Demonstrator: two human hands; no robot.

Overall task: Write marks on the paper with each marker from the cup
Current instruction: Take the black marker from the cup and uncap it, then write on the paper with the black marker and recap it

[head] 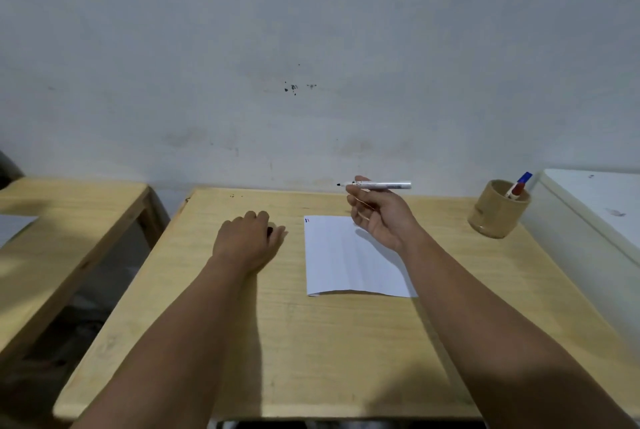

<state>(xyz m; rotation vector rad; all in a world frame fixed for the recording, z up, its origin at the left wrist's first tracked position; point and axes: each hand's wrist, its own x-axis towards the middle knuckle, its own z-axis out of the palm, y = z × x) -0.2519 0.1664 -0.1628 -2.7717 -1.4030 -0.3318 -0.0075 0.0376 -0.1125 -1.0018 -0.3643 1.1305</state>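
My right hand point(375, 214) holds an uncapped black marker point(381, 184) level above the far edge of the white paper point(349, 262), its tip pointing left. The paper lies on the wooden table point(311, 342) and bears small blue and red marks point(307, 220) in its top left corner. Left of the paper, my left hand point(247, 238) rests on the table with a small black thing, likely the marker's cap point(269, 230), under its fingers. A tan cup point(498, 209) at the table's far right holds a blue-capped marker point(524, 178) and a red-capped one point(515, 189).
A second wooden table point(62, 221) stands to the left across a gap. A white cabinet or appliance point(588, 221) borders the table's right side. The grey wall point(311, 65) runs right behind the table.
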